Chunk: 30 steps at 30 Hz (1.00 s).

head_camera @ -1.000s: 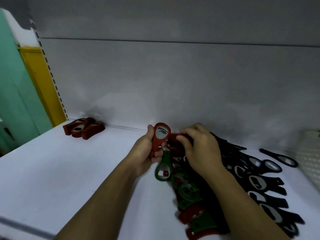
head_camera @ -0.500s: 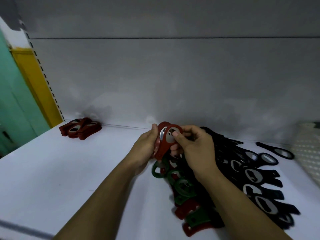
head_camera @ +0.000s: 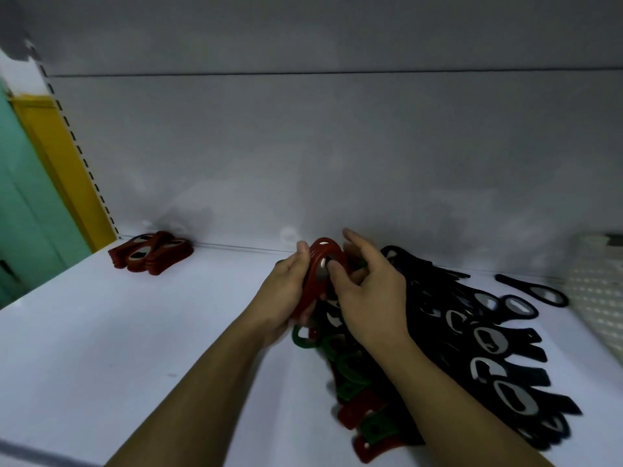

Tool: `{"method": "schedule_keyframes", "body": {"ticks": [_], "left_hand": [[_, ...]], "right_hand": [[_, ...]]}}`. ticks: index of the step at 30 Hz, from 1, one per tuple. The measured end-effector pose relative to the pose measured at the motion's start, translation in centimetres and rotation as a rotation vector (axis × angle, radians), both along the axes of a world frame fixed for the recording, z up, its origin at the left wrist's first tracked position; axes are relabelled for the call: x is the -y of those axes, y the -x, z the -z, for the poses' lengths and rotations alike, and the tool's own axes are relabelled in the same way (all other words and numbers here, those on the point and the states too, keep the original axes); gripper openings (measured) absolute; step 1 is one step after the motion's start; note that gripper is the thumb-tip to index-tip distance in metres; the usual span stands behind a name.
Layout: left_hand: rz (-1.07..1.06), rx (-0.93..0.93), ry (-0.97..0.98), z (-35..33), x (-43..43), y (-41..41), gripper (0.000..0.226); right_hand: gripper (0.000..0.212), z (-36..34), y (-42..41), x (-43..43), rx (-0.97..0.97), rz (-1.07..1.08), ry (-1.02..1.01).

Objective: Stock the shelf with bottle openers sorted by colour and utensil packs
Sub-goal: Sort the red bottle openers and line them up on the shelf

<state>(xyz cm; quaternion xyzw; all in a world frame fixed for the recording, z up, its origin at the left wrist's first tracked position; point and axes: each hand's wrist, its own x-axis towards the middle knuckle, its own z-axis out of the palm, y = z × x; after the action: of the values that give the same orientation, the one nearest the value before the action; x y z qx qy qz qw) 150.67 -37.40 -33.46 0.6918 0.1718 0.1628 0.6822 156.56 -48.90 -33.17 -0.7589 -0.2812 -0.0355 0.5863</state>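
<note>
— Red bottle openers (head_camera: 314,288) in the hands: which way do they point?
— Ring end up toward the back panel (head_camera: 303,146), handle end down and toward the person. The long axis stands steep, its lower end leaning a little left. They hang above the shelf (head_camera: 118,348), just over the far left edge of the mixed pile (head_camera: 354,382).
— How are they held?
— The left hand (head_camera: 286,294) wraps its fingers round the handle part, thumb up along the rim. The right hand (head_camera: 367,298) pinches the ring end, thumb on the metal insert, other fingers behind, forefinger sticking out straight.
— How many in that grip?
— Two rims seem to show, pressed flat together; the blur keeps me from being sure.
— And the rest?
— A red stack (head_camera: 151,252) lies at the back left, in two side-by-side heaps, too dark to count. The mixed pile shows about four green and three red. The black openers (head_camera: 488,338) fan out to the right, overlapping, more than ten, handles pointing right. A single black opener (head_camera: 532,291) lies apart beyond them, ring end right, near a white textured thing (head_camera: 596,298).
</note>
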Motion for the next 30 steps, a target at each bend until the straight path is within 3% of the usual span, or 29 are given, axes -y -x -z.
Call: {"method": "schedule_keyframes", "body": {"ticks": [9,15,20,22,26,30], "left_hand": [[0.103,-0.062,0.093,0.1,-0.5,0.1,0.073],[0.176,-0.13,0.245,-0.1,-0.5,0.4,0.071],[0.177,-0.143,0.214,-0.5,0.1,0.3,0.075],[0.125,-0.123,0.178,-0.6,0.3,0.2,0.074],[0.039,-0.091,0.085,-0.7,0.3,0.0,0.075],[0.062,-0.029,-0.038,-0.7,0.8,-0.1,0.048]], "right_hand": [[0.04,-0.2,-0.2,0.2,-0.04,-0.066,0.033],[0.042,0.1,-0.2,0.2,0.023,-0.093,0.087],[0.044,0.1,-0.4,0.3,0.155,-0.134,0.211],[0.057,-0.1,-0.6,0.6,0.198,-0.197,0.324],[0.117,-0.7,0.1,1.3,0.303,-0.435,0.612],[0.131,-0.5,0.6,0.5,0.498,-0.266,0.626]]}}
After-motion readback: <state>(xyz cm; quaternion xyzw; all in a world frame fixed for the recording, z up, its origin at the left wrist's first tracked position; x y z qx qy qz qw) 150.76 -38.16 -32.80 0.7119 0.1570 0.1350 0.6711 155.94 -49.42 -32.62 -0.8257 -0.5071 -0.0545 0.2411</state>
